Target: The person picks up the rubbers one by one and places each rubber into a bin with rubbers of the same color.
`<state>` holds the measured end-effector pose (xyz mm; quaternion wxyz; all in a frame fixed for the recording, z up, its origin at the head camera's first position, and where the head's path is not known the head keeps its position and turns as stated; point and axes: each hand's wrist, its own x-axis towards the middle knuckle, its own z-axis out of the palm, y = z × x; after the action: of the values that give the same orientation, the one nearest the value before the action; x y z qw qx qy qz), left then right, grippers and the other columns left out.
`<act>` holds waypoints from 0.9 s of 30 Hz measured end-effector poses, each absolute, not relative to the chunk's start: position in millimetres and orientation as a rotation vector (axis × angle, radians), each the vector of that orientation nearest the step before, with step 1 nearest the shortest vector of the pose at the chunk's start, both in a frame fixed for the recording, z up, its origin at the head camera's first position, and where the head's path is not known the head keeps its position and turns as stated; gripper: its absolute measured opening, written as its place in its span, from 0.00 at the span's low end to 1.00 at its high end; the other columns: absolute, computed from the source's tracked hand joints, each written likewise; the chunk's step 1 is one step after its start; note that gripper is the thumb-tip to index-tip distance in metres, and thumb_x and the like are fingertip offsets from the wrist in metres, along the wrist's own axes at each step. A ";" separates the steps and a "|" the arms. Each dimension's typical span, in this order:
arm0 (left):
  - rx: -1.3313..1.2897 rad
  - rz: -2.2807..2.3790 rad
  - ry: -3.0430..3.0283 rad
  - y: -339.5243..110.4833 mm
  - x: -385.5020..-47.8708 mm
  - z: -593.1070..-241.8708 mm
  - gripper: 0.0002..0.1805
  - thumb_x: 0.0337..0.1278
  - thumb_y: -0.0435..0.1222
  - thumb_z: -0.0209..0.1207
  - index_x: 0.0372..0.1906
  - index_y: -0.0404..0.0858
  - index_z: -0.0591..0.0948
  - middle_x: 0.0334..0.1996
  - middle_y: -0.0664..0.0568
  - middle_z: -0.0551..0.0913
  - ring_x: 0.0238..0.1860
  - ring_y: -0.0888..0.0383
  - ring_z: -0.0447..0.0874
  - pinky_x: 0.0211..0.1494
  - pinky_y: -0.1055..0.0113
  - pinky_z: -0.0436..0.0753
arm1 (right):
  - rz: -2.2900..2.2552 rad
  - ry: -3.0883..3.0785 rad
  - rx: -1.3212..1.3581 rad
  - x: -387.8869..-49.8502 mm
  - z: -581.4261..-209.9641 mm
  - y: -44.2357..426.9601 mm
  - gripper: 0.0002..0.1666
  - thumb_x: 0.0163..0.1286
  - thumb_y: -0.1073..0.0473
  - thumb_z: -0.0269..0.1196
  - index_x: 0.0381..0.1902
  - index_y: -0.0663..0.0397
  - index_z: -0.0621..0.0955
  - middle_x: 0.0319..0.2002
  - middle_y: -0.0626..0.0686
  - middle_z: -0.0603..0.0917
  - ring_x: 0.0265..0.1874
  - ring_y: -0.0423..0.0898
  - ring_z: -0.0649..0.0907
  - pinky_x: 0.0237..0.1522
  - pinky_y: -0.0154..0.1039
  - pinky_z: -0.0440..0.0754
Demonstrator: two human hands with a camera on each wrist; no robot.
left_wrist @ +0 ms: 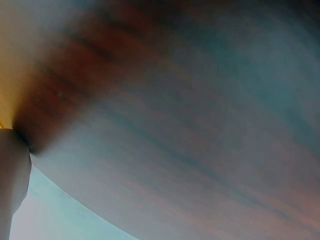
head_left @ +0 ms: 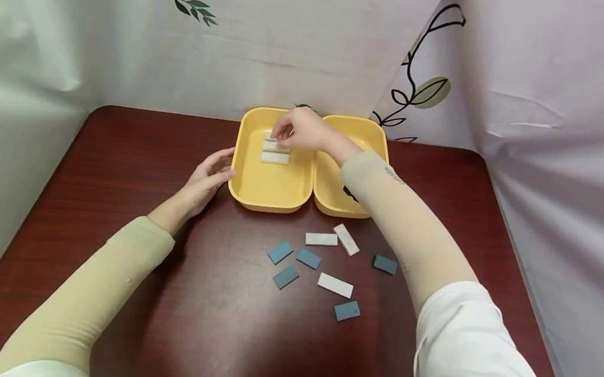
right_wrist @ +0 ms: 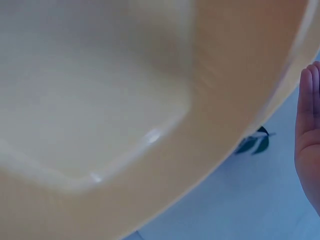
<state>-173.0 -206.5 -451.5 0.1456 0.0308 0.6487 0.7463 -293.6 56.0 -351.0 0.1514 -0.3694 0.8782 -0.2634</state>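
Note:
In the head view, a yellow two-part tray (head_left: 272, 189) stands at the back of the table. Three white rectangular tiles (head_left: 275, 158) lie in a column inside its left compartment. My right hand (head_left: 303, 130) reaches over the divider with bent fingers and pinches the farthest white tile (head_left: 269, 134), which the fingers partly cover. Against the outer left wall of the tray rests my left hand (head_left: 203, 184), its thumb at the rim and the other fingers extended along the side. The left wrist view is mostly blurred; the right wrist view shows the tray wall (right_wrist: 225, 100) up close.
Several blue-grey tiles (head_left: 286, 276) and three white tiles (head_left: 335, 285) lie scattered on the dark red table (head_left: 206, 323) in front of the tray. A black item (head_left: 350, 194) shows in the right compartment, partly behind my forearm. Patterned white cloth (head_left: 292, 45) hangs behind the table.

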 end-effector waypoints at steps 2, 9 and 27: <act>0.087 2.150 1.866 -206.9 -172.6 -451.7 0.34 0.79 0.28 0.51 0.84 0.38 0.59 0.68 0.55 0.72 0.65 0.62 0.73 0.67 0.78 0.73 | -0.766 2.522 -1.072 -290.1 -346.7 59.4 0.12 0.68 0.65 0.72 0.48 0.63 0.90 0.46 0.59 0.91 0.47 0.50 0.89 0.55 0.39 0.85; 0.087 2.150 1.859 -206.6 -171.9 -452.4 0.34 0.79 0.28 0.52 0.84 0.38 0.59 0.67 0.56 0.72 0.65 0.62 0.73 0.67 0.78 0.73 | -0.793 2.499 -1.073 -273.7 -332.0 73.9 0.11 0.68 0.65 0.72 0.47 0.62 0.90 0.46 0.59 0.90 0.46 0.50 0.88 0.53 0.40 0.86; 0.115 2.154 1.856 -207.2 -173.3 -451.2 0.34 0.80 0.29 0.52 0.84 0.38 0.59 0.65 0.54 0.73 0.65 0.62 0.74 0.66 0.78 0.75 | -0.720 2.353 -1.283 -216.0 -320.9 102.2 0.08 0.66 0.66 0.75 0.43 0.58 0.91 0.42 0.55 0.90 0.42 0.47 0.88 0.50 0.40 0.89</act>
<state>-173.3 -207.2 -451.2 0.1472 0.0400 0.6451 0.7487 -216.0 102.2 -320.9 0.1824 -0.4547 0.8337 -0.2550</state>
